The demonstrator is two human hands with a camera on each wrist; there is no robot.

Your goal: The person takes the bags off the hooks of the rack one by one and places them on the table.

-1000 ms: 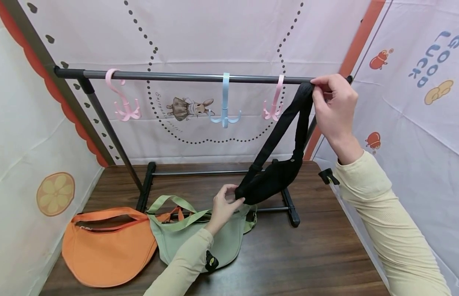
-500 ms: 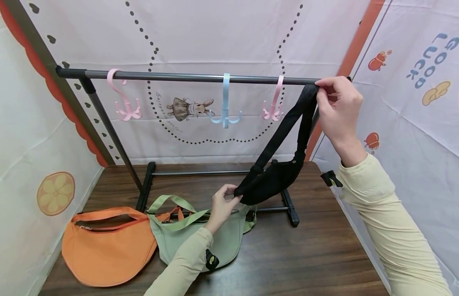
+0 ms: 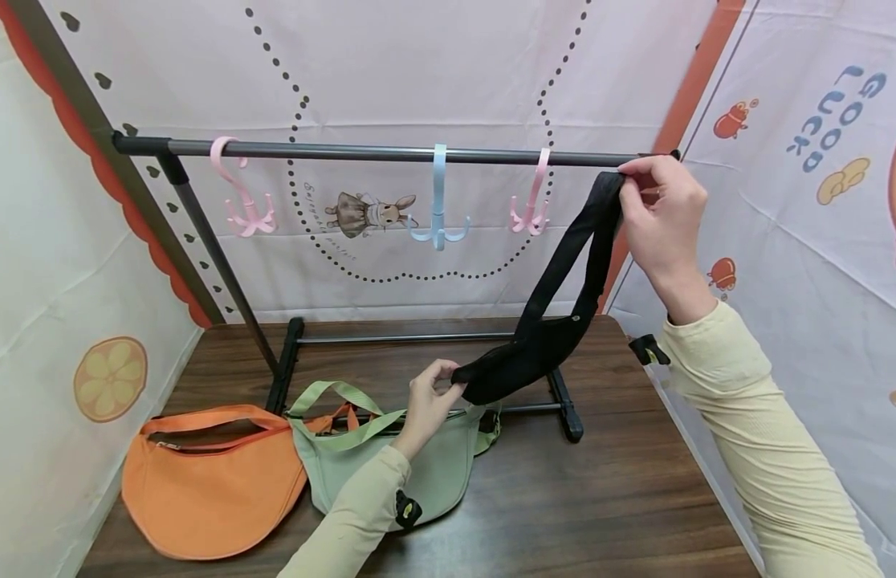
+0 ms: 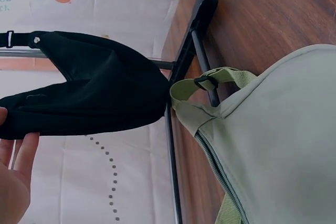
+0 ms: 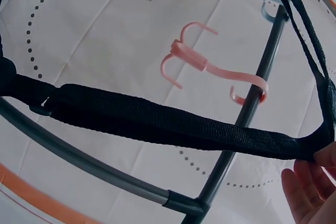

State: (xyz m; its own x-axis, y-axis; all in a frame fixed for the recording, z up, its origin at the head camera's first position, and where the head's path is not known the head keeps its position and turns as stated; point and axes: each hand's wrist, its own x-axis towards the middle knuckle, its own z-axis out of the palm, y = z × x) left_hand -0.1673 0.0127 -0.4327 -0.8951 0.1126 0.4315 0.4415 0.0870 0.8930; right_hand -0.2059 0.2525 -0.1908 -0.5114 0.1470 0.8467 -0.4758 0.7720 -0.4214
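Note:
A small black shoulder bag (image 3: 531,357) hangs in the air at the right of the rack, slanted between both hands. My right hand (image 3: 665,229) pinches the top of its black strap (image 3: 569,241) just under the bar's right end. Lower down, my left hand (image 3: 428,405) pinches the bag's left corner between thumb and fingers. In the left wrist view the bag (image 4: 105,87) is seen from below, with the left fingers (image 4: 27,153) at its edge. In the right wrist view the strap (image 5: 147,119) runs to the right fingertips (image 5: 307,179), in front of the bar.
A dark metal rack (image 3: 332,152) carries a pink hook (image 3: 238,189), a blue hook (image 3: 438,201) and another pink hook (image 3: 533,193). An orange bag (image 3: 213,490) and a light green bag (image 3: 448,466) lie on the wooden table (image 3: 578,506). Printed cloth walls (image 3: 802,265) stand around.
The strap's top has shifted slightly right and down with my right hand. The left hand has moved a little left, and the black bag has turned and stretched out more.

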